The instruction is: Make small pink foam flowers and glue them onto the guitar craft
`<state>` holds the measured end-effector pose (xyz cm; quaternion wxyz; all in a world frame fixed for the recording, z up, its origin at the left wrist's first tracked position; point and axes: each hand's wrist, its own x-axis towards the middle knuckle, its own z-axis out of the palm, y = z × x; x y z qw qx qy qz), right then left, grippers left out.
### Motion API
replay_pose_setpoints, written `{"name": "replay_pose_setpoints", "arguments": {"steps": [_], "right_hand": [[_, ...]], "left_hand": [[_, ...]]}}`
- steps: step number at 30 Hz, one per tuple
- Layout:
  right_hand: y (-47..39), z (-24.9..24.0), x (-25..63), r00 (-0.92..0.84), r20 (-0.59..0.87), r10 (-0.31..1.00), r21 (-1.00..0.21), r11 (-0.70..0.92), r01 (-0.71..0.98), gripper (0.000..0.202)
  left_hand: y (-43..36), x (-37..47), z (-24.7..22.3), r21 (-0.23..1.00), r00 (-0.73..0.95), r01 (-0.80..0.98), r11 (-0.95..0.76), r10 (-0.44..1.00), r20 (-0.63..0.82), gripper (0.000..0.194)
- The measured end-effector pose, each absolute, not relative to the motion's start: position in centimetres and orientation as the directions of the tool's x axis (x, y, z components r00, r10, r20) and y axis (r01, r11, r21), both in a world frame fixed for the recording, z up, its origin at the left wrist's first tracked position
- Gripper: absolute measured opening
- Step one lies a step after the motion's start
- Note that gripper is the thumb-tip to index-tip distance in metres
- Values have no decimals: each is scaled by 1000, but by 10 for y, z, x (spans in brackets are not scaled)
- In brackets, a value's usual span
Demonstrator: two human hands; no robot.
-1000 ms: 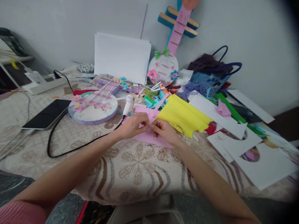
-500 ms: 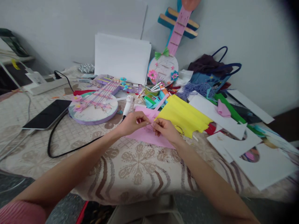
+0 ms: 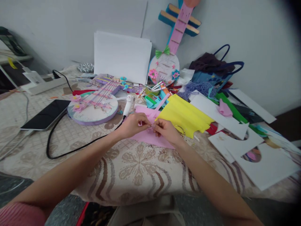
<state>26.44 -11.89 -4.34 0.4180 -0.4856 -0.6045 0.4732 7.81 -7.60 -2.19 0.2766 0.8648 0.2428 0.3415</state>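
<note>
My left hand and my right hand meet fingertip to fingertip over a pink sheet. Both are closed in a pinch, and whatever sits between the fingertips is too small to make out. Right of the sheet lies yellow crepe paper, with a gold ring-shaped item at its lower edge. A white glue gun stands just behind my left hand. Further left rests a round purple-rimmed instrument model with strings and pink flowers.
A black phone and a black cable lie at left. White cut boards are at right. A pink and blue instrument model leans on the wall beside white sheets. A blue bag stands behind purple yarn.
The camera view has shifted slightly. My hands remain pinched together over the pink sheet, with only a very small movement of the fingers.
</note>
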Motion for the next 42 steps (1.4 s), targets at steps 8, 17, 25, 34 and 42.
{"name": "replay_pose_setpoints", "arguments": {"steps": [8, 17, 25, 34, 42], "right_hand": [[-120, -41, 263, -207, 23, 978, -977, 66, 201, 32], [-119, -42, 266, -212, 38, 977, -982, 76, 173, 29], [-115, -36, 274, -93, 115, 989, -983, 127, 129, 26], [-118, -43, 264, -163, 99, 982, -989, 115, 96, 26], [-123, -45, 258, -212, 89, 973, -985, 118, 127, 26]], "left_hand": [[-81, 79, -16, 570, 710, 207, -795, 523, 472, 11], [-71, 76, -20, 650, 592, 253, -717, 646, 482, 9], [-64, 74, -31, 652, 529, 417, -633, 753, 392, 22], [-71, 81, -32, 887, 577, 231, -399, 790, 206, 22], [-78, 85, -30, 983, 582, 130, -133, 812, 33, 17]]}}
